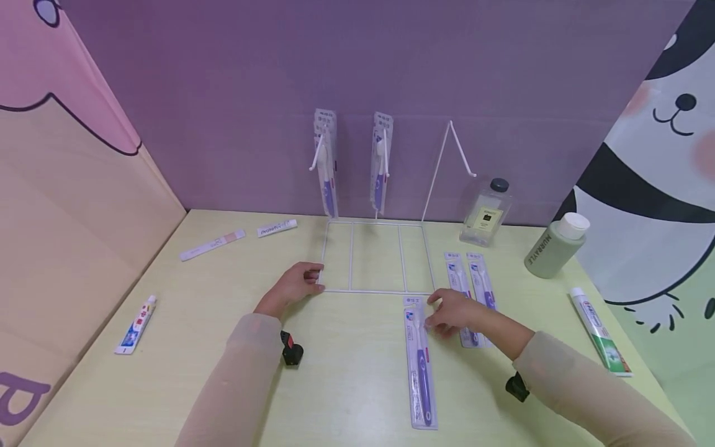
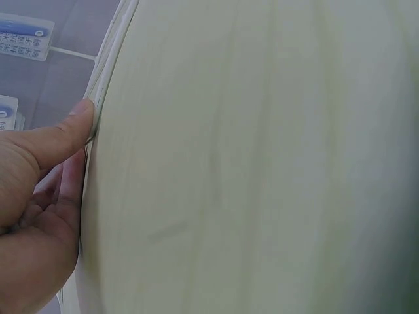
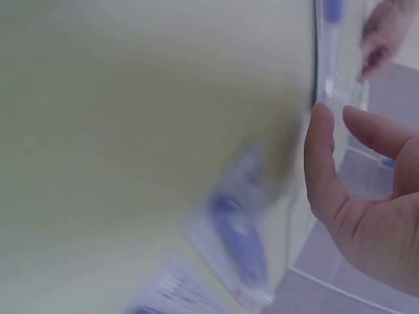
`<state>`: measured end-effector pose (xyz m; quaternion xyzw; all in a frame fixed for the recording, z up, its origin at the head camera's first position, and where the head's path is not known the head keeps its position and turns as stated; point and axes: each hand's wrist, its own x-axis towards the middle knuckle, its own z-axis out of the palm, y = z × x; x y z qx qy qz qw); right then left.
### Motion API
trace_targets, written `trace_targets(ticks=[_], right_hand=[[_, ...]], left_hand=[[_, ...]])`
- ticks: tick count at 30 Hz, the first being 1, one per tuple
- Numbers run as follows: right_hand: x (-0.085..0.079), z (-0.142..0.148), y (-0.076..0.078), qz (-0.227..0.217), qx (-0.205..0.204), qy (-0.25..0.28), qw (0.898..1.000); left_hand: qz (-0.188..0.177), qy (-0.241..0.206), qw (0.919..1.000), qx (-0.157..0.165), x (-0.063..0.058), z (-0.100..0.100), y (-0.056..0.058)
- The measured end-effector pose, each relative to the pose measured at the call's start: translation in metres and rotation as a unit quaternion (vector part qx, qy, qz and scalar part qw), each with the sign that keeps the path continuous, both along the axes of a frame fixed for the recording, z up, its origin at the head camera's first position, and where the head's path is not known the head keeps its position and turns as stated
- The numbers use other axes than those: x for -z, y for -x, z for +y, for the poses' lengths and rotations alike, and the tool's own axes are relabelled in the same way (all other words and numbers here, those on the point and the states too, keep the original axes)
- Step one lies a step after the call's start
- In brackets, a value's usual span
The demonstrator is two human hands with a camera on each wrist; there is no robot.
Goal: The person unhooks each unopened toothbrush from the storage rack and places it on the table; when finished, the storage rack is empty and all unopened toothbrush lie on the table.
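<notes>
A white wire display rack (image 1: 377,292) stands on the table, with packaged toothbrushes (image 1: 326,167) hanging on its left hook and more packaged toothbrushes (image 1: 381,164) on the middle one. The right hook (image 1: 462,149) is bare. My left hand (image 1: 295,285) holds the rack's left front corner; in the left wrist view the thumb (image 2: 75,124) lies against the wire. At the right front corner is my right hand (image 1: 455,310), thumb and index finger apart, fingertips right at the edge of a single packaged toothbrush (image 1: 420,366) lying flat. Two packaged toothbrushes (image 1: 483,285) lie partly behind this hand.
On the right stand a clear bottle (image 1: 486,214) with a black cap and a green bottle (image 1: 555,245), plus a toothpaste tube (image 1: 600,332). To the left lie a slim box (image 1: 212,245), a small white tube (image 1: 277,228) and another toothpaste tube (image 1: 136,326). A purple wall (image 1: 234,112) borders the back.
</notes>
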<state>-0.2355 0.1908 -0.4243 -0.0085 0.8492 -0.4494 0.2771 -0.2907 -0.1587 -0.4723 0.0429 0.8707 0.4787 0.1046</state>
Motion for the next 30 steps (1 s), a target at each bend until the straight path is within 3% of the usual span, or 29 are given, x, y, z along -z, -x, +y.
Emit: trace_targets(ticks=[4, 10, 13, 17, 22, 27, 30], right_hand=[[-0.019, -0.004, 0.021, 0.036, -0.010, -0.032, 0.999], [-0.052, -0.020, 0.064, 0.168, -0.009, -0.010, 0.986], [-0.066, -0.033, 0.085, 0.252, 0.016, 0.024, 0.967], [-0.085, -0.053, 0.111, 0.344, 0.061, 0.071, 0.934], [-0.106, -0.077, 0.134, 0.407, 0.116, 0.111, 0.899], [-0.119, -0.093, 0.151, 0.443, 0.134, 0.115, 0.879], [-0.122, -0.098, 0.157, 0.444, 0.148, 0.117, 0.876]], left_hand=[[0.000, 0.001, 1.0000, -0.001, 0.000, 0.000, -0.001], [0.002, -0.007, 1.0000, 0.001, 0.002, 0.000, -0.001], [-0.001, -0.005, 1.0000, -0.003, 0.001, 0.001, 0.000], [-0.002, -0.003, 1.0000, -0.008, 0.001, 0.001, 0.000], [0.001, -0.002, 1.0000, -0.008, 0.001, 0.001, 0.000], [0.003, -0.001, 0.9999, -0.010, 0.001, 0.001, 0.000], [0.004, -0.004, 0.9999, -0.010, 0.001, 0.001, 0.000]])
